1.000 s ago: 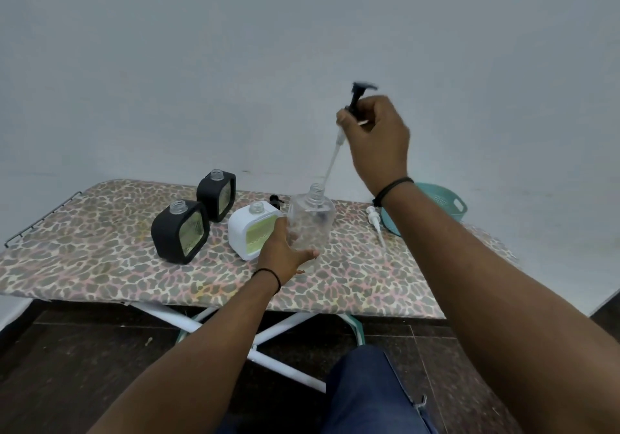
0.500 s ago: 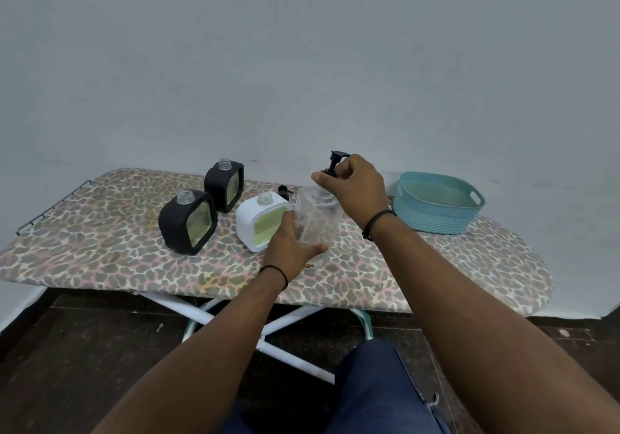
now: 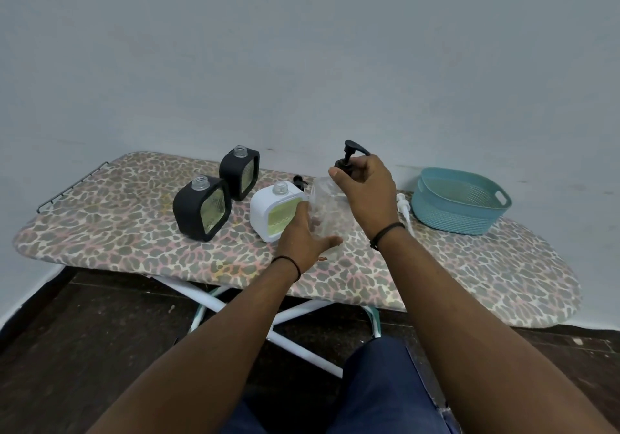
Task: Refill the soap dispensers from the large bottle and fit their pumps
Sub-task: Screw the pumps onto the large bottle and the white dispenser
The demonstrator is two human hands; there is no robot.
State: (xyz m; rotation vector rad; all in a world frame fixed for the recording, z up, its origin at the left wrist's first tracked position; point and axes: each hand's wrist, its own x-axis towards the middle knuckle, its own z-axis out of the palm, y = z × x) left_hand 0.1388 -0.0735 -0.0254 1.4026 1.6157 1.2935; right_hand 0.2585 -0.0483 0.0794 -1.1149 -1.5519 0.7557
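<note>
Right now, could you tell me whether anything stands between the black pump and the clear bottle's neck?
Nothing visible does: the right hand holds the black pump at the neck of the clear bottle, which the left hand steadies.

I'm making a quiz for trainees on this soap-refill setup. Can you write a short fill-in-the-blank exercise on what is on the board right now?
1. The right hand grips a black pump at the neck of the ____ bottle.
2. The number of black dispensers standing without pumps is ____.
3. The left hand holds the bottle just right of the ____ dispenser.
4. At the board's right end sits a teal ____.

Missing words: clear; two; white; basket
</note>
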